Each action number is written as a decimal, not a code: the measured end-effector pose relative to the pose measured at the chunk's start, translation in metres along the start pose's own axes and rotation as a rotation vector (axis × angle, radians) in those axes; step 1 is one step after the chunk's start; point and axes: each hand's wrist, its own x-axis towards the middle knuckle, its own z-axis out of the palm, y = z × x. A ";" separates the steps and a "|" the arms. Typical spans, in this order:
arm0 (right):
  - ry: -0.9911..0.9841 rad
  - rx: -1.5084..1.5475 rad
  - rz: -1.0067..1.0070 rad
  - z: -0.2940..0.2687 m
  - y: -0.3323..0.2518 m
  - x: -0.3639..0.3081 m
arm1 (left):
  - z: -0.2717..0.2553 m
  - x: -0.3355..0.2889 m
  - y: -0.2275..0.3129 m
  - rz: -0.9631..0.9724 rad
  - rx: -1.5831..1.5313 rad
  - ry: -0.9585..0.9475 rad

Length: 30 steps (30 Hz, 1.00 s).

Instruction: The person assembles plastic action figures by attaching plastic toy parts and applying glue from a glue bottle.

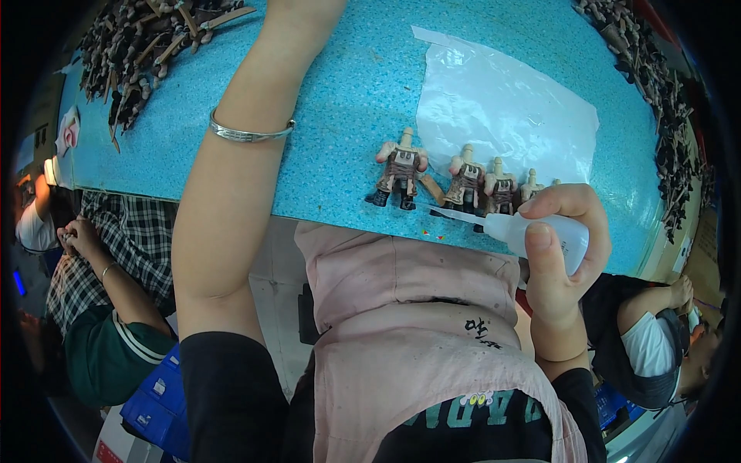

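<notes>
My right hand (567, 231) is wrapped round a small white squeeze bottle (552, 241), its thin clear nozzle pointing left. The nozzle tip is close to the feet of several headless figurines standing in a row near the table's front edge. The leftmost figurine (401, 168) has brown and cream clothing, dark boots and a bare neck peg. Beside it is a second figurine (465, 177), with a third figurine (500, 185) further right; my right hand partly hides the row's end. My left hand (307, 11) reaches to the far side, its fingers cut off by the upper edge.
A clear plastic sheet (502, 100) lies on the blue speckled table (347, 100) behind the figurines. A flat wooden stick (432, 187) sits between two figurines. Heaps of small dark parts (131, 62) lie far left and along the right. Other people sit on both sides.
</notes>
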 end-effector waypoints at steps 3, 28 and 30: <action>0.004 0.021 0.002 0.000 0.000 0.000 | 0.002 -0.001 0.002 -0.009 0.047 0.004; 0.232 0.045 0.114 -0.044 -0.002 -0.036 | -0.007 0.002 -0.002 0.033 -0.006 -0.003; 0.222 0.048 0.123 -0.043 -0.002 -0.034 | -0.001 0.000 0.001 0.031 -0.003 -0.003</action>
